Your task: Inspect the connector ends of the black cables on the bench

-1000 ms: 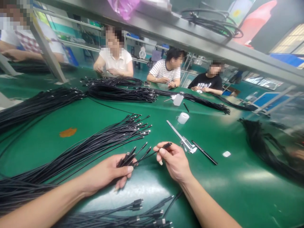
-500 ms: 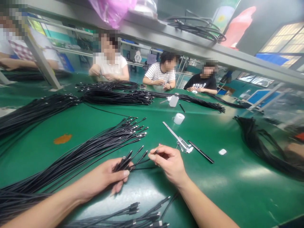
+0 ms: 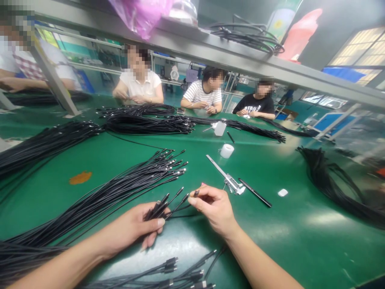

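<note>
My left hand is closed round several black cables, whose plug ends stick up past the thumb. Just to the right, my right hand pinches one cable's plug between thumb and fingertips. That cable runs back toward the left hand. A wide bundle of black cables lies behind the left hand, its metal-tipped ends pointing right. Nearer to me, more cable ends rest on the green table, below and between my hands.
Beyond my right hand lie a caliper, a black pen, a white roll and a small white piece. Further cable bundles stretch across the table. A grey shelf beam crosses overhead; several co-workers sit opposite.
The plug in my right fingers has turned slightly and its tip stands more upright. Both hands keep nearly the same place and hold.
</note>
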Demonstrator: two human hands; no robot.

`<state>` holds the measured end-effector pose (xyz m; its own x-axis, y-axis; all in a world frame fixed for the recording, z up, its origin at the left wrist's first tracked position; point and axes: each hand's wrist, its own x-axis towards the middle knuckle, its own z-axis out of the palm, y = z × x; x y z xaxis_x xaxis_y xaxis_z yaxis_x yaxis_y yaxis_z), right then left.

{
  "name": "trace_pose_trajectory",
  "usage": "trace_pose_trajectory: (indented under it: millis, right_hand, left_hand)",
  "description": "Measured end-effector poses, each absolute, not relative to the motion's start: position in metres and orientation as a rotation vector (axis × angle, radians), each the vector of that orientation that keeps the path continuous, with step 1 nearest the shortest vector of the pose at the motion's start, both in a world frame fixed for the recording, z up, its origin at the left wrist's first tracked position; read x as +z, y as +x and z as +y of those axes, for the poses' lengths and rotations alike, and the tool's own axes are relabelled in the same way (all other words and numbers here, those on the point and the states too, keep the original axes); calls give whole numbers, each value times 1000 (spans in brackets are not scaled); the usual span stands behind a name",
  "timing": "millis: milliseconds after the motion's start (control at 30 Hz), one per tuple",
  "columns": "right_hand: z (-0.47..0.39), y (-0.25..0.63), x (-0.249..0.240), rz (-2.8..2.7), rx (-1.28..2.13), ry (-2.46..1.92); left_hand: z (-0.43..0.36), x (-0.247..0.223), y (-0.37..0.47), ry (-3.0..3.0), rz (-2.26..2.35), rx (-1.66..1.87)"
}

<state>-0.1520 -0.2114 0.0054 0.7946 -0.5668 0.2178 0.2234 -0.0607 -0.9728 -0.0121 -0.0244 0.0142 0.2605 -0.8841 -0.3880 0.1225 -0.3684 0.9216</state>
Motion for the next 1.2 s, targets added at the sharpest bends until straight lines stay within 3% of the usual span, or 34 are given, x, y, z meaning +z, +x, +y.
trace_pose_trajectory:
  millis: [533, 1067, 1200]
  right_hand:
    - [-207, -151, 6, 327, -633, -1501]
    - [-212, -141, -11, 285, -623, -1189]
    - [-213, -137, -14, 296, -588, -1133]
  left_hand:
    - [-24, 14, -14, 1592, -801, -1338]
    - [-17, 20, -10, 1613, -929, -1442]
    - [-15, 31, -10, 1793, -1132, -1192]
